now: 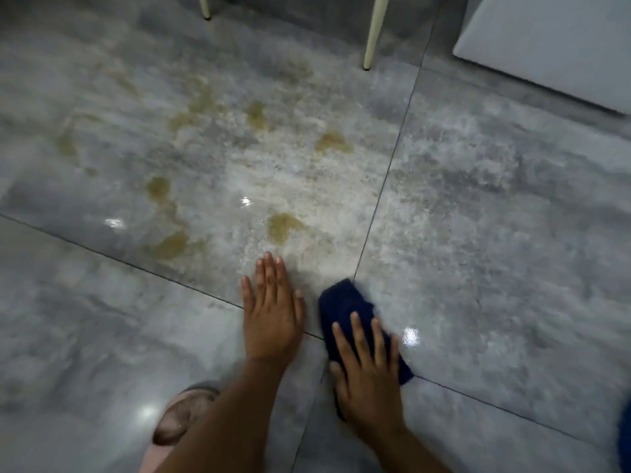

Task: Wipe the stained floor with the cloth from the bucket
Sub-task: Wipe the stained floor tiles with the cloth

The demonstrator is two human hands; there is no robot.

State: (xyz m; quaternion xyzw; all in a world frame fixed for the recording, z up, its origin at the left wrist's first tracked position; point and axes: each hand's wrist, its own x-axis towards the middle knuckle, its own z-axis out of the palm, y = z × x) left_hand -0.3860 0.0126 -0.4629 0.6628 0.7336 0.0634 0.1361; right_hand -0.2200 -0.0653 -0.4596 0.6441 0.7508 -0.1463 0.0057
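Observation:
A dark blue cloth [345, 302] lies on the grey tiled floor [495, 233], and my right hand [367, 373] presses flat on its near part, fingers spread. My left hand [271, 308] rests palm down on the bare tile just left of the cloth, holding nothing. Several yellow-brown stains spread over the tile ahead; the nearest stain [283, 225] is just beyond my left fingertips, others lie further left [169, 245] and further back [333, 142]. No bucket is in view.
Two cream chair legs [374, 32] stand at the back. A white panel [553, 42] fills the top right corner. A foot in a pinkish slipper [182, 418] is at the lower left. Something blue [625, 435] shows at the right edge.

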